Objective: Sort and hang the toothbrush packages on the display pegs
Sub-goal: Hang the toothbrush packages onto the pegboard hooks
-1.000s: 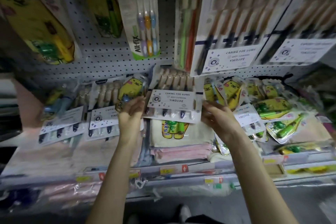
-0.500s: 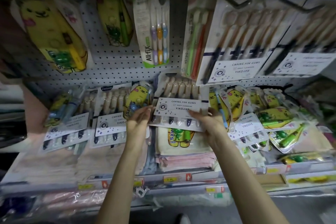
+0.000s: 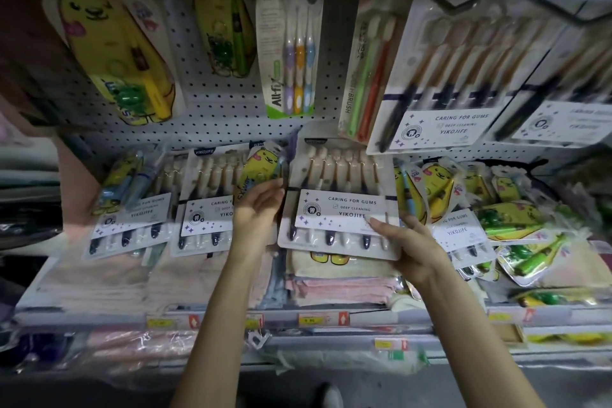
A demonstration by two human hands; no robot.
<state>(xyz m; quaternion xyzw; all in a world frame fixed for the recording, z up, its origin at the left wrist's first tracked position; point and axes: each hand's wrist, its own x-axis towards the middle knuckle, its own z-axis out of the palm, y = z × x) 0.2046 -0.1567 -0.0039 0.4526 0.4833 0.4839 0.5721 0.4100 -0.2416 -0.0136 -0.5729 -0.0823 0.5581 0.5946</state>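
White card pack of cream-and-navy toothbrushes held mid-shelf above folded pink towels; its long axis runs upright, bristle heads toward the white pegboard; left hand grips its left edge; right hand pinches the lower right; yellow cartoon toothbrush pack crowds its left side.

At frame centre I see a white toothbrush package with navy handle tips, cream heads and purple stars on its label. Upper left, a yellow cartoon pack shows green and pink accents. Top centre, the All-fix pack holds purple, orange and blue brushes on white-green card. The pegboard is white, dotted with dark holes. Lower centre, folded towels are pale pink.
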